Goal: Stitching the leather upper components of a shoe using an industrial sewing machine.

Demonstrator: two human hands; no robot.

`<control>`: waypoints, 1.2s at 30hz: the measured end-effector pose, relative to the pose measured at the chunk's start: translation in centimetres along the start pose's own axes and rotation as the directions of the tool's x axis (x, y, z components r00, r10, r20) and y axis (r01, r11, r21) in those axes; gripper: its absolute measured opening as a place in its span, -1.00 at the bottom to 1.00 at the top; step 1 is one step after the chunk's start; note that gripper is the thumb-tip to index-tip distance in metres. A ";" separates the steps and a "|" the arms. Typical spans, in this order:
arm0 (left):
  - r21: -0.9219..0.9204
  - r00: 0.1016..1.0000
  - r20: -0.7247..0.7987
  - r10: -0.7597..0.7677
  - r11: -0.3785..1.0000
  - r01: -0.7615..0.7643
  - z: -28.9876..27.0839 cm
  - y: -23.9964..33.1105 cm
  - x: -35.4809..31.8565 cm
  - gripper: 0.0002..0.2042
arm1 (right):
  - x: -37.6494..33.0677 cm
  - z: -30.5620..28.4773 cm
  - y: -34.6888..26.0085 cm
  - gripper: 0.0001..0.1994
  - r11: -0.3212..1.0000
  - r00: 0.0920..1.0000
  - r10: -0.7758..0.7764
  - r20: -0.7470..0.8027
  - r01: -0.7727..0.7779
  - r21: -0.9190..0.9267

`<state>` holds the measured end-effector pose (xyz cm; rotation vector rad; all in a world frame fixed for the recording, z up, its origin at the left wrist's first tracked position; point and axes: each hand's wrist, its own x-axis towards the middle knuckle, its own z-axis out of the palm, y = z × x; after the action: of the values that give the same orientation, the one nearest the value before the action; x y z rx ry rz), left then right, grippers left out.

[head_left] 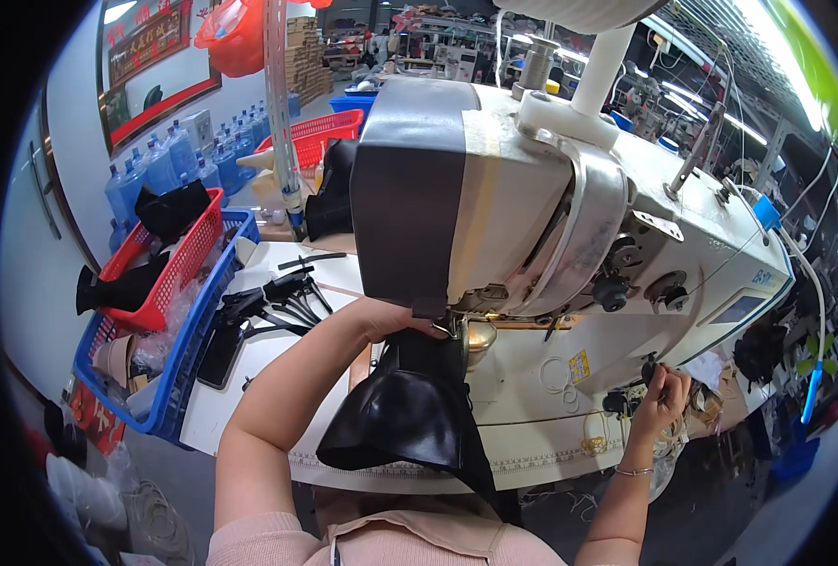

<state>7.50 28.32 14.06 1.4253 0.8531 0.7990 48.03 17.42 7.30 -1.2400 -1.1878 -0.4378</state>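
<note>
A black leather piece (395,420), shaped like a boot upper, hangs over the front edge of the white sewing table (523,462). Its top end lies under the head of a sewing machine (523,208). My left hand (395,319) is closed on that top end beside the presser foot, its fingertips partly hidden by the machine head and the leather. Farther right, my right hand (664,391) has its fingers curled round a small black knob (649,368) below the machine arm. A round brass-coloured part (480,340) shows just right of the needle area.
Thin black strips (282,302) and a black phone (219,357) lie left of my left arm. A blue crate (169,401) with a red basket (150,300) of black leather pieces stands at the far left. Thread loops (561,375) lie on the table, and a metal post (277,113) rises behind.
</note>
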 end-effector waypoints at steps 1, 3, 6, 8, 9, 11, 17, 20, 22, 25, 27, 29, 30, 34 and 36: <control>0.016 1.000 0.003 -0.013 1.000 0.013 0.0 0.0 0.0 -0.37 | 0.4 -0.1 0.4 -0.84 0.999 0.999 -0.045 0.015 0.045 0.023; 0.016 1.000 0.011 0.000 1.000 0.000 0.0 0.0 0.1 -0.37 | 2.2 -0.5 1.7 -0.88 0.968 0.997 -0.051 -0.059 0.064 0.244; 0.024 0.999 0.030 -0.039 0.999 0.038 -0.1 -0.3 0.3 -0.38 | 9.8 -3.3 4.9 -0.77 0.839 0.837 0.417 -0.355 -0.204 0.505; 0.031 0.996 0.036 -0.077 0.997 0.076 -0.3 -0.6 0.4 -0.38 | 17.2 -4.8 7.8 -0.73 0.899 0.867 0.329 -0.375 -0.166 0.405; 0.009 0.997 0.077 -0.015 1.000 0.015 -0.3 -0.8 0.5 -0.47 | 20.8 -5.6 9.2 -0.67 0.788 0.835 0.473 -0.281 -0.258 0.559; -0.020 0.993 0.118 0.029 0.999 -0.027 -0.4 -1.0 0.5 -0.55 | 26.0 -7.9 11.7 -0.67 0.736 0.832 0.552 -0.054 -0.456 0.501; -0.042 0.989 0.118 -0.089 0.995 0.094 -0.3 -0.7 0.2 -0.61 | 21.2 -8.3 17.8 -0.59 0.725 0.848 0.530 0.015 -0.463 0.509; -0.001 0.995 0.101 -0.025 1.000 0.025 -0.3 -0.6 0.1 -0.63 | 16.9 -7.2 19.3 -0.63 0.935 0.924 0.353 -0.149 -0.353 0.029; 0.007 0.997 0.066 -0.045 0.999 0.044 -0.3 -0.6 0.0 -0.64 | 18.6 -7.8 19.1 -0.64 0.797 0.782 0.593 -0.191 -0.537 0.275; -0.006 0.995 0.081 -0.060 0.998 0.060 -0.3 -0.6 0.1 -0.66 | 26.4 -10.0 17.3 -0.64 0.803 0.866 0.499 -0.037 -0.446 0.395; 0.014 0.993 0.069 -0.091 0.996 0.090 -0.4 -0.6 0.2 -0.66 | 28.2 -9.8 17.2 -0.63 0.838 0.895 0.425 -0.131 -0.335 0.431; 0.002 0.993 0.069 -0.093 0.996 0.093 -0.4 -0.7 0.2 -0.66 | 26.1 -9.0 17.9 -0.57 0.892 0.943 0.303 -0.135 -0.231 0.388; -0.002 0.993 0.065 -0.103 0.995 0.104 -0.4 -0.7 0.2 -0.67 | 23.3 -7.9 18.7 -0.55 0.861 0.909 0.367 -0.197 -0.252 0.442; -0.055 0.991 0.083 -0.104 0.993 0.109 -0.5 -0.8 0.3 -0.66 | 19.3 -6.1 19.4 -0.56 0.733 0.810 0.567 -0.150 -0.413 0.540; -0.038 0.986 0.115 -0.122 0.991 0.127 -0.6 -0.9 0.4 -0.63 | 21.7 -6.8 18.4 -0.63 0.853 0.884 0.356 -0.303 -0.175 0.491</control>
<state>7.14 28.97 13.13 1.3498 0.8240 0.6339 74.33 24.66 17.96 -0.8434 -0.7030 -0.1622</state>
